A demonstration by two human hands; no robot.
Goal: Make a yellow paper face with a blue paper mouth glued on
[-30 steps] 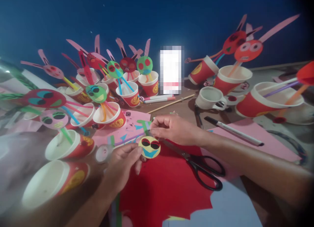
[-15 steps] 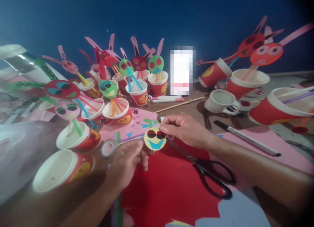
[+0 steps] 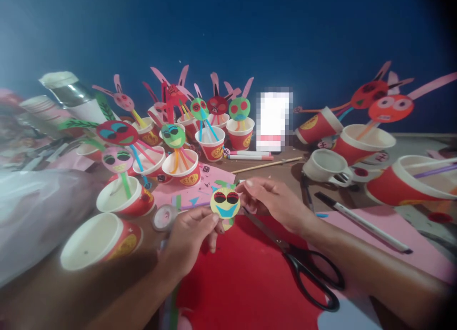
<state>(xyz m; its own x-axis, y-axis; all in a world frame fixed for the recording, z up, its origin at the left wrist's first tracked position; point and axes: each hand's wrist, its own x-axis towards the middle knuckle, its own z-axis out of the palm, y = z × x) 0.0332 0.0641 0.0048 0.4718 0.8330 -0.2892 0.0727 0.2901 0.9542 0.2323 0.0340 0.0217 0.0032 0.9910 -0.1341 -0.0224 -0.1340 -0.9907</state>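
Observation:
A round yellow paper face (image 3: 225, 205) has dark eyes with red tops and a blue paper mouth. My left hand (image 3: 194, 227) pinches it at the lower left edge, thumb in front and fingers behind. Close by its right edge is my right hand (image 3: 267, 196), with loosely bent fingers and the thumb lifted off the face; whether a fingertip still touches the rim is unclear. Green paper pieces show behind the face. Beneath both hands lies a red paper sheet (image 3: 243, 277), and black-handled scissors (image 3: 285, 249) rest on it, partly under my right forearm.
Red-and-white paper cups (image 3: 182, 170) with paper faces on coloured stems stand at the left and back. A white mug (image 3: 323, 165), a marker (image 3: 364, 223) and a tipped cup (image 3: 317, 125) are at right. A tape roll (image 3: 164, 217) lies beside my left hand; a plastic bag (image 3: 39, 215) is far left.
My left hand has taken hold of the yellow face at its lower left. My right thumb has come off the face's right edge. The view has shifted slightly.

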